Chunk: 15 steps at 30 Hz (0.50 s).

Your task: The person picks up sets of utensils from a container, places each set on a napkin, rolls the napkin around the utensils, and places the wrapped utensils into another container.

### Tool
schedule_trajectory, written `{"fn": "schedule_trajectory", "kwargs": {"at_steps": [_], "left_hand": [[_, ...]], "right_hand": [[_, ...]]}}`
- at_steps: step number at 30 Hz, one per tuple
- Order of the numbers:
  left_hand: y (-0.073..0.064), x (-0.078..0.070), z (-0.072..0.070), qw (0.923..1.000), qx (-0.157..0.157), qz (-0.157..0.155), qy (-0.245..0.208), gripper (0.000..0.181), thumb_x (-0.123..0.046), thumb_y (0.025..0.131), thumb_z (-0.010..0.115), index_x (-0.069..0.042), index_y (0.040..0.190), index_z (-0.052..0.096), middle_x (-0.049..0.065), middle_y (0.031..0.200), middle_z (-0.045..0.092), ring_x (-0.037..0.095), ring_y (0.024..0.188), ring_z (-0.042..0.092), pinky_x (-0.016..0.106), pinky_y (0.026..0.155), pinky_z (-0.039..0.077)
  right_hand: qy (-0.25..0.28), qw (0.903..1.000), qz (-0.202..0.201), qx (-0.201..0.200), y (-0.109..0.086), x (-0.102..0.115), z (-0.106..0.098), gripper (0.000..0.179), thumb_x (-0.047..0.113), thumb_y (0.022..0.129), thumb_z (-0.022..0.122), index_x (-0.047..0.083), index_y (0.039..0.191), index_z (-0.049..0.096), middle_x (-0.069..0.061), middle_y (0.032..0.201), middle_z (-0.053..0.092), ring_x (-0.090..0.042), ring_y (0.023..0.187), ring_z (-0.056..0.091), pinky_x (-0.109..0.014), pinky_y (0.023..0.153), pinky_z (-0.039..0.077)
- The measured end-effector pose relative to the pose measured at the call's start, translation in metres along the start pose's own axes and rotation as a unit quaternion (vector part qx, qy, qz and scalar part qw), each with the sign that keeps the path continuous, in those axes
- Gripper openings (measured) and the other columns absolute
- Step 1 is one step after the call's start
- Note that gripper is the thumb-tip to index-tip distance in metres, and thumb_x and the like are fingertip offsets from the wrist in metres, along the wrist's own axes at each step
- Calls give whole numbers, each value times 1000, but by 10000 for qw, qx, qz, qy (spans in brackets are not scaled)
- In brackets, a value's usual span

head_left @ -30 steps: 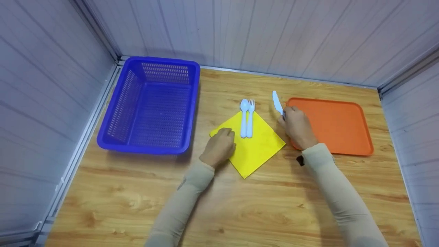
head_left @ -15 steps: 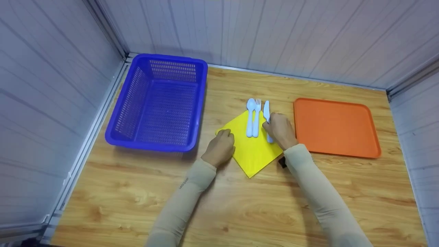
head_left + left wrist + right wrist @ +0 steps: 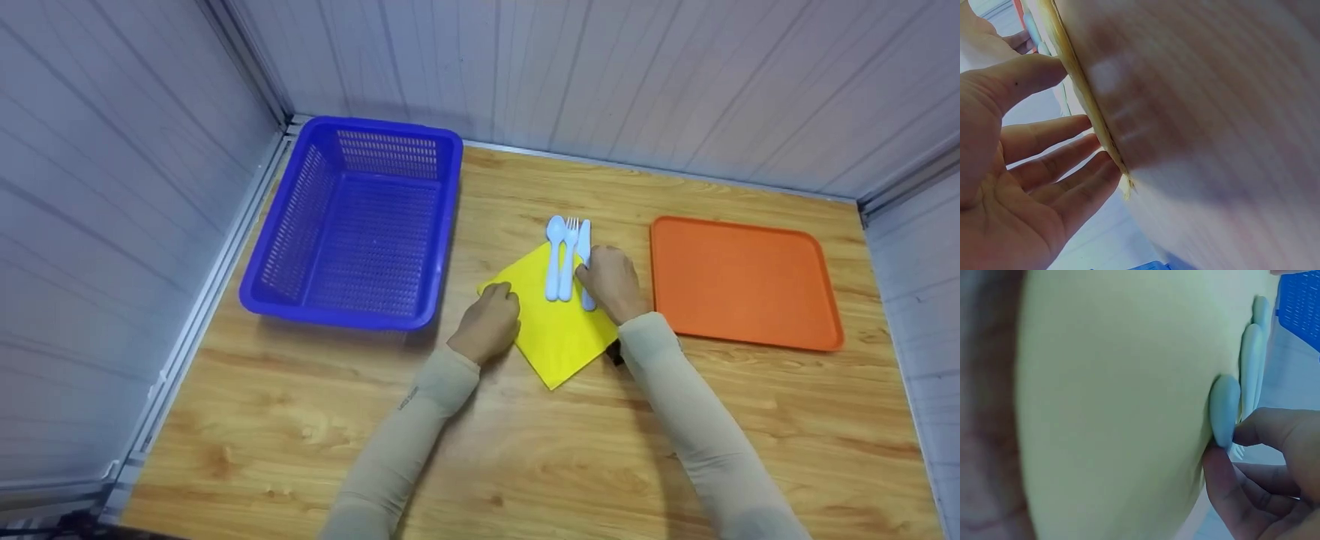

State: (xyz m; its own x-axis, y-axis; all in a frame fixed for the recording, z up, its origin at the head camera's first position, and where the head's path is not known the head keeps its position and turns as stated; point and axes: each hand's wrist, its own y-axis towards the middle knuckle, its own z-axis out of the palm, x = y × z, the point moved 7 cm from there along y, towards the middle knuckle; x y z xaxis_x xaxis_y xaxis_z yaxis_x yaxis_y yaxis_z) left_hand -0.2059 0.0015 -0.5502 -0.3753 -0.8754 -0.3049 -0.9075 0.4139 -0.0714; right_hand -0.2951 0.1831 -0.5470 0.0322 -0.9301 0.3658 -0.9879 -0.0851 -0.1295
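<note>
A yellow napkin (image 3: 559, 337) lies turned like a diamond on the wooden table. On its upper part rest a light-blue spoon (image 3: 553, 259) and fork (image 3: 568, 262), side by side. Just right of them lies a light-blue knife (image 3: 585, 234), its handle partly covered by my right hand (image 3: 611, 283). In the right wrist view, thumb and forefinger pinch the knife handle (image 3: 1224, 405) low over the napkin. My left hand (image 3: 489, 324) rests at the napkin's left corner. The left wrist view has its extended fingers (image 3: 1044, 132) touching the napkin's edge (image 3: 1081, 79).
A blue perforated basket (image 3: 251, 292) stands at the back left, near the wall. To the right lies an orange tray (image 3: 746, 285), flat on the table (image 3: 540, 465). Pale panel walls (image 3: 585, 75) enclose the back and sides.
My right hand has brought the knife left from beside the tray onto the napkin, next to the fork. The left hand stays at the napkin's corner. The head view has shifted slightly.
</note>
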Motion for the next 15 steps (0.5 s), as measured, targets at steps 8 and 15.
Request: {"fn": "schedule_trajectory", "kwargs": {"at_steps": [8, 15], "left_hand": [[0, 0, 0, 10000, -56, -3, -35, 26, -6, 96, 56, 11, 113, 65, 25, 129, 55, 37, 120, 54, 43, 89, 55], [0, -1, 0, 9999, 139, -7, -32, 26, -7, 97, 56, 11, 115, 64, 23, 127, 55, 37, 119, 53, 41, 90, 55]], "right_hand": [[421, 9990, 65, -159, 3, -2, -1, 21, 12, 98, 56, -2, 87, 67, -10, 75, 59, -20, 62, 50, -29, 53, 41], [679, 9972, -131, -280, 3, 0, -4, 21, 7, 95, 53, -2, 81, 67, -8, 71, 56, -18, 58, 48, -29, 51, 39]]}}
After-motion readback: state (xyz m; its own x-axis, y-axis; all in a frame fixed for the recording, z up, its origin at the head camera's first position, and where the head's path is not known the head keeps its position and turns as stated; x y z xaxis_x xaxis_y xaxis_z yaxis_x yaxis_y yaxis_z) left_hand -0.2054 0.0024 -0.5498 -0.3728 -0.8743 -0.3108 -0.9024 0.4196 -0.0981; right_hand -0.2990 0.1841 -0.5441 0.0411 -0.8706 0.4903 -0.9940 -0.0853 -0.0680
